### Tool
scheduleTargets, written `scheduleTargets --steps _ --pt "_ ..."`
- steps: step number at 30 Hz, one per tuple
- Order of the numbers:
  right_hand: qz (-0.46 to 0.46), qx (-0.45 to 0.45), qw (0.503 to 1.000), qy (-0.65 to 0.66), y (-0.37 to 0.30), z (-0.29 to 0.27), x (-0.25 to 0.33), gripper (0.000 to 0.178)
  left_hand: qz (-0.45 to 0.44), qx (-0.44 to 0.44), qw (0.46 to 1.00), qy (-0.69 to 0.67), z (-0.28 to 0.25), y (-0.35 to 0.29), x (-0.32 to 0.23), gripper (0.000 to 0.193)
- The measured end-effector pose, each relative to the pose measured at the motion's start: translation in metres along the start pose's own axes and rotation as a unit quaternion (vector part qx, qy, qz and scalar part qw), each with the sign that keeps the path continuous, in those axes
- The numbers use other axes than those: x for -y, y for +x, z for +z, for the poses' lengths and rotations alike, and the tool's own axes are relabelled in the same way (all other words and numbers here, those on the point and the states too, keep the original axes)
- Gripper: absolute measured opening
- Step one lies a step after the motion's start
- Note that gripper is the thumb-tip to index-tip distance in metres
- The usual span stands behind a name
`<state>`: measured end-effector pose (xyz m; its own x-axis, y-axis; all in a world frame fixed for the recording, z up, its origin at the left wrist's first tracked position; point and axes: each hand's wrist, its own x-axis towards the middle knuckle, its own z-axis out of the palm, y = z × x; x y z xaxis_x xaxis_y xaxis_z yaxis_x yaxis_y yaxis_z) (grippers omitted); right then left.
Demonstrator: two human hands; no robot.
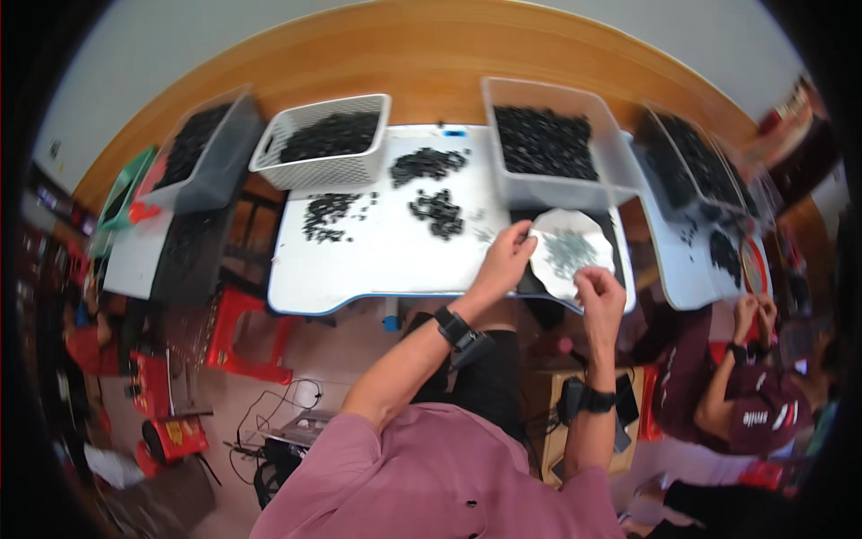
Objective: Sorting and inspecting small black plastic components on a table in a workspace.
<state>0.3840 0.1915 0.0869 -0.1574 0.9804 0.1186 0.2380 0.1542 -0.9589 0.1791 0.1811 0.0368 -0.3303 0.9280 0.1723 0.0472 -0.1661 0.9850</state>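
My left hand (509, 251) grips the left rim of a white scalloped dish (545, 278), held over the right front of the white table (359, 269). Inside the dish lies a loose heap of small, thin grey-green pieces (569, 251), too fine to name. My right hand (599, 289) is at the dish's lower right edge, fingers pinched together; whatever they hold is too small to make out. Left of the dish, small black parts lie in separate piles: one of tiny pieces (330, 217), one of chunkier pieces (437, 214) and one behind it (429, 164). A few thin pieces lie beside the dish.
A white perforated basket (355, 168) and a clear plastic bin (539, 189), both full of black parts, stand at the table's back. More bins flank them on neighbouring tables. At right, another person (718, 386) works. A red stool (247, 337) stands at the left.
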Motion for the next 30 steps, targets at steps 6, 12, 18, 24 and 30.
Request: scheduleTargets --steps 6,12,18,24,30 --pt "0.024 0.223 0.975 -0.012 -0.013 0.082 0.026 0.009 -0.008 -0.100 0.995 -0.020 -0.089 -0.051 -0.005 0.032" --pt "-0.053 0.332 0.936 -0.102 0.008 0.177 0.023 0.017 -0.059 -0.169 0.984 -0.014 -0.169 -0.097 0.003 0.034" --pt "-0.056 0.371 0.919 -0.121 0.024 0.236 0.045 0.018 -0.021 -0.228 0.954 0.192 -0.210 -0.117 -0.015 0.027" --pt "-0.087 0.353 0.927 -0.089 0.030 0.292 0.071 0.020 0.001 -0.232 0.948 0.220 -0.231 -0.113 -0.001 0.021" --pt "-0.163 0.198 0.962 -0.097 0.019 0.264 0.046 0.022 0.020 -0.226 0.945 0.236 -0.233 -0.112 0.003 0.016"
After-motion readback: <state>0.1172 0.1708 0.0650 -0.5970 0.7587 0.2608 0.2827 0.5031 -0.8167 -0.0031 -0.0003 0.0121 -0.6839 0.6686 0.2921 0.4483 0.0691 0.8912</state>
